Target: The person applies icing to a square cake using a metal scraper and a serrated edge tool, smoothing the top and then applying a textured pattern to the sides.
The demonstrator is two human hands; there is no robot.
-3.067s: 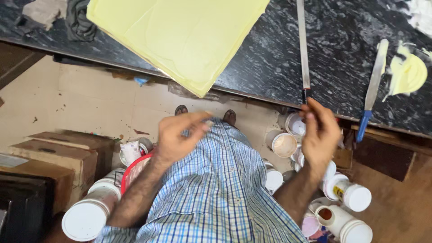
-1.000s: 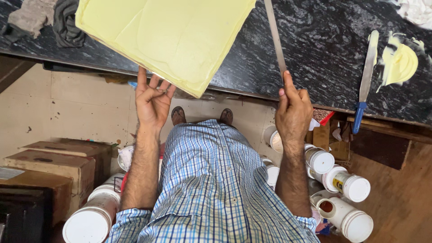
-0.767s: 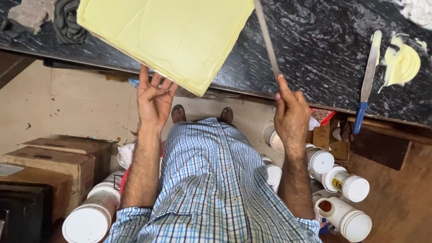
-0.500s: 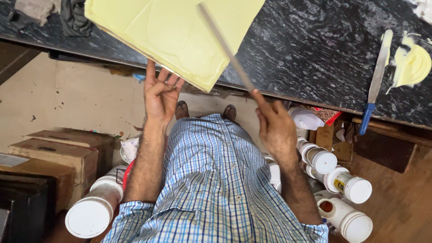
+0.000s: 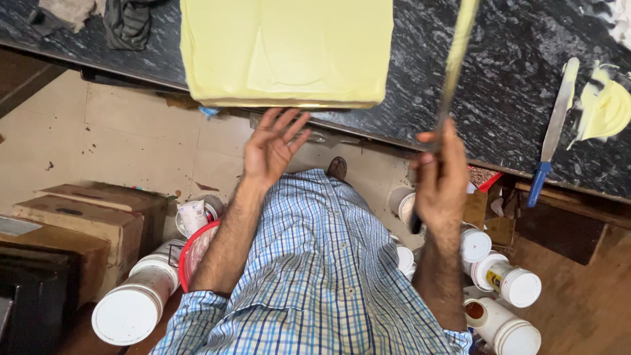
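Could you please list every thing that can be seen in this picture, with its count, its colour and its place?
slab: one, pale yellow, on the counter edge.
counter: one, black speckled, along the top.
long spatula: one, yellow-smeared, held over the counter.
blue-handled spatula: one, right on the counter.
yellow lump: one, far right.
cloths: dark and grey, top left.
tubs: several, white, on the floor.
boxes: brown, left.
left hand: open, below the slab.
right hand: grips the long spatula.

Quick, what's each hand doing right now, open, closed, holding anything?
Left hand: open, fingers spread, empty, just below the pale yellow iced square cake.
Right hand: closed around the long icing-smeared metal spatula.
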